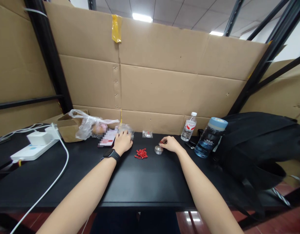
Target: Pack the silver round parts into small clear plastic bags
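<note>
My left hand, with a dark watch on its wrist, lies at the near side of some clear plastic bags. Its fingers are somewhat spread and touch the bags. My right hand pinches a small red cord just above a round silver metal tin; the fingertips partly hide the cord. Between both hands lies a small pile of knotted red cords. Behind them, a small clear packet rests flat on the black table.
Left stand a phone, a cardboard box with a plastic bag, and a white power strip with a trailing cable. Right are a water bottle, a blue-lidded bottle and a black backpack. Cardboard walls the back.
</note>
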The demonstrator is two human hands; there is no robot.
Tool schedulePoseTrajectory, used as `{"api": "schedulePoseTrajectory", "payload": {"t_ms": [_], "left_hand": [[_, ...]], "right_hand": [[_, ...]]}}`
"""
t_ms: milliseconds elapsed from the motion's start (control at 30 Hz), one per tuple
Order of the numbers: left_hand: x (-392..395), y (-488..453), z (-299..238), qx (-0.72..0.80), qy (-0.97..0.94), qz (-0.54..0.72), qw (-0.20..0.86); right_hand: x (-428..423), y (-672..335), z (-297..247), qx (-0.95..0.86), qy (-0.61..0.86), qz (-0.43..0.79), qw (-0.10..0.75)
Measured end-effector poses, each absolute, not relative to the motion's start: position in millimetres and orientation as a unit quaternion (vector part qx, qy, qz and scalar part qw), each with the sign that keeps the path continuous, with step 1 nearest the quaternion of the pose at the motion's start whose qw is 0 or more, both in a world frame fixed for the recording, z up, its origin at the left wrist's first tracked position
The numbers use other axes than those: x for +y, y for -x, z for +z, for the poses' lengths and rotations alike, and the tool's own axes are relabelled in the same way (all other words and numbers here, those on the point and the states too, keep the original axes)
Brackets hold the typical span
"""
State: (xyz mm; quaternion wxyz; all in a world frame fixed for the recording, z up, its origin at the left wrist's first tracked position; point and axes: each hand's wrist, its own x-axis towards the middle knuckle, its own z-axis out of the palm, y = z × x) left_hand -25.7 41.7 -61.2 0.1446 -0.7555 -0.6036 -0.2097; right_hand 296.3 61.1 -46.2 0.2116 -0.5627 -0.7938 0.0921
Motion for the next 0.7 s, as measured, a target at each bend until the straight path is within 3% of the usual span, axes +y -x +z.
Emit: {"api": "schedulePoseTrajectory", "payload": {"t_ms": [233, 433, 567, 700], "left_hand": [[19.3, 1.2, -40.3, -0.528, 0.792, -0.272, 0.142], [6.8, -16.6, -31.9, -0.472, 0.823, -0.310, 0.059], [8.4, -17.8, -34.3, -0.459, 0.824, -0.331, 0.022], [9.8, -18.9, -35.1, -0.425, 0.828, -0.365, -0.007]], "right_hand": [[56.5, -300.3, -37.7, -0.817, 0.534, 0.120, 0.179], [53.4, -296.8, -36.3, -0.801, 0.567, 0.085, 0.171], [51.2, -296.0, -31.5, -0.770, 0.580, 0.066, 0.257], [44.5, -279.3, -22.9, -0.734, 0.487, 0.225, 0.418]]}}
